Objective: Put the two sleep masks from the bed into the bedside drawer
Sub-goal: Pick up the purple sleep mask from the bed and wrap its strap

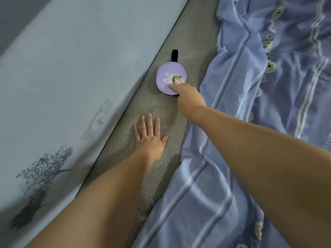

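Right now the right hand (186,94) reaches onto the purple sleep mask (169,77) lying on the mat (161,111) near the wall-side edge, its grip unclear; the left hand (149,135) rests flat, empty. A loose pinch could drop it, strap (174,54) trailing.

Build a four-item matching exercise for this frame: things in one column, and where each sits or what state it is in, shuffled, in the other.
Things:
1. left hand
2. right hand
3. purple sleep mask
4. blue striped quilt

Places or states:
A. bunched along the right side of the bed
B. lying on the grey mat with a black strap at its far end
C. flat on the mat, fingers spread
D. reaching forward, fingertips on the mask's near edge

Pairs: 1-C, 2-D, 3-B, 4-A
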{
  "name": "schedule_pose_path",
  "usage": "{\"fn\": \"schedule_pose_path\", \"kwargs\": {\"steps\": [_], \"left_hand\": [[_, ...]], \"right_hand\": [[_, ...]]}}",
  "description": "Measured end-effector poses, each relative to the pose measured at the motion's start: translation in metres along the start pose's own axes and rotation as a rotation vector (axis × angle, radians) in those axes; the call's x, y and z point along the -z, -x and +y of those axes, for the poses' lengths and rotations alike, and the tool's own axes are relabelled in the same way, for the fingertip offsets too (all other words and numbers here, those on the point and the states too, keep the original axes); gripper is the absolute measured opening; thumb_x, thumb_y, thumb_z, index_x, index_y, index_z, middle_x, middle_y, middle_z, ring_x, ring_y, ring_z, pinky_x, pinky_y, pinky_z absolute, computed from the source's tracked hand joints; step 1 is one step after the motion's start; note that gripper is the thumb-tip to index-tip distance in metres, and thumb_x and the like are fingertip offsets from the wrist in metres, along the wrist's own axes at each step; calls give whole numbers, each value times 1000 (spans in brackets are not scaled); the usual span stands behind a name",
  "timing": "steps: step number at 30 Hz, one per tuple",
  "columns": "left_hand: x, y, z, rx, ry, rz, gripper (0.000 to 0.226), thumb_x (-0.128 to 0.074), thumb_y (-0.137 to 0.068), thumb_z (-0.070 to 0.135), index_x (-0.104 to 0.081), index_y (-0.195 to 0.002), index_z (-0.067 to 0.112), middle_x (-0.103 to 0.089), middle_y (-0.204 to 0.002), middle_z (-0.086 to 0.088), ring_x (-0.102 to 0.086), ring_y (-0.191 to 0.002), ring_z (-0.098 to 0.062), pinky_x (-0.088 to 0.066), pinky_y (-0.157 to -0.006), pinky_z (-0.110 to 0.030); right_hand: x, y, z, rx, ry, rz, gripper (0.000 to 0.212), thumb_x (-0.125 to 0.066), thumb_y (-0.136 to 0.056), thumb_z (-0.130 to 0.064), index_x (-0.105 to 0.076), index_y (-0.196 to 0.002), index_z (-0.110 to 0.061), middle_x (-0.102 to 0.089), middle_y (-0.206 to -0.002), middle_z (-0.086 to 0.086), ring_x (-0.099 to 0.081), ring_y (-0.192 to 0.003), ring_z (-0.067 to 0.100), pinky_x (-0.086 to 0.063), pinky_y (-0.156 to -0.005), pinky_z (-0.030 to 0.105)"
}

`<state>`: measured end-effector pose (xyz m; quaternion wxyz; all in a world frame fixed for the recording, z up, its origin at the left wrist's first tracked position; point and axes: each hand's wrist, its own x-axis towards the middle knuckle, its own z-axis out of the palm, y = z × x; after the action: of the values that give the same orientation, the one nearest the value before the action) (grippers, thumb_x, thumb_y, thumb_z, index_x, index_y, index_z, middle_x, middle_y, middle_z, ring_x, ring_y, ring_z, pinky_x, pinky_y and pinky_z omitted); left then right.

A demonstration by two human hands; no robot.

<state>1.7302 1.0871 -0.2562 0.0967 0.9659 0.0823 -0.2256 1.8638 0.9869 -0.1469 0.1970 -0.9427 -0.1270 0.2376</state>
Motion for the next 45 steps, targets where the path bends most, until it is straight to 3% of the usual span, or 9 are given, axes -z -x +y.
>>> {"fn": "schedule_pose_path", "kwargs": {"steps": [4, 7, 10, 13, 25, 31, 38, 42, 45], "left_hand": [[58, 7, 14, 128, 231, -211, 75, -36, -94, 41, 5, -147, 7, 7, -159, -15, 3, -145, -34, -6, -117, -51], [114, 57, 32, 114, 441, 9, 75, -48, -90, 35, -10, -145, 2, -24, -152, -21, -25, -139, -36, -22, -114, -50], [162, 139, 62, -72, 598, 199, 65, -50, -90, 29, -21, -143, 4, -40, -143, -20, -40, -131, -34, -35, -107, -48], [194, 228, 97, -125, 664, 185, 35, -43, -93, 24, -49, -118, 1, -61, -104, -16, -59, -90, -27, -47, -74, -34], [184, 546, 213, 0, 1430, 192, 29, -41, -93, 13, -65, -109, 7, -66, -104, -21, -69, -74, -22, -61, -63, -29], [183, 630, 210, -85, 1990, -105, 60, -29, -92, 56, -61, -118, 12, -64, -120, -13, -60, -108, -30, -48, -91, -42], [173, 700, 192, -121, 1691, 290, 31, -41, -95, 7, -55, -117, 24, -62, -122, -6, -62, -106, -23, -56, -84, -45], [162, 738, 173, -174, 1623, 331, 26, -40, -97, 19, -53, -116, 32, -62, -123, 3, -60, -113, -18, -53, -92, -45], [150, 754, 165, -180, 1563, 292, 24, -46, -95, 29, -53, -118, 31, -68, -109, 5, -67, -97, -16, -59, -79, -36]], "right_hand": [[49, 62, -4, 45, -94, 116, 51, -39, -82, 5, -55, -127, -12, -60, -121, 15, -56, -107, 32, -48, -86, 38], [89, 125, -3, -35, -248, 195, 38, -34, -82, 0, -62, -107, -3, -63, -87, 16, -56, -75, 30, -46, -61, 34], [122, 198, 3, -40, -351, 107, 35, -33, -82, -1, -57, -106, 6, -61, -84, 25, -59, -76, 39, -55, -70, 45], [146, 284, 8, 76, -472, 11, 27, -35, -84, -1, -61, -91, 2, -52, -77, 14, -52, -71, 24, -51, -53, 22], [162, 609, 59, 723, -371, 87, 21, -66, -80, -19, -64, -100, -22, -65, -109, 5, -59, -103, 14, -47, -89, 27], [147, 679, 60, 940, -226, 64, 32, -59, -81, -45, -70, -96, -18, -51, -132, -10, -41, -131, 4, -40, -105, 26], [134, 721, 25, 855, -498, 213, 39, -61, -83, -44, -55, -120, -33, -48, -137, -9, -42, -126, -5, -34, -106, 20], [119, 738, -8, 487, -917, -333, 44, -62, -85, -34, -53, -125, -20, -65, -122, 3, -66, -101, 12, -57, -83, 31], [102, 753, -25, 456, -1064, -400, 29, -62, -87, -18, -63, -116, -10, -75, -102, 3, -72, -91, 18, -59, -68, 27]]}}
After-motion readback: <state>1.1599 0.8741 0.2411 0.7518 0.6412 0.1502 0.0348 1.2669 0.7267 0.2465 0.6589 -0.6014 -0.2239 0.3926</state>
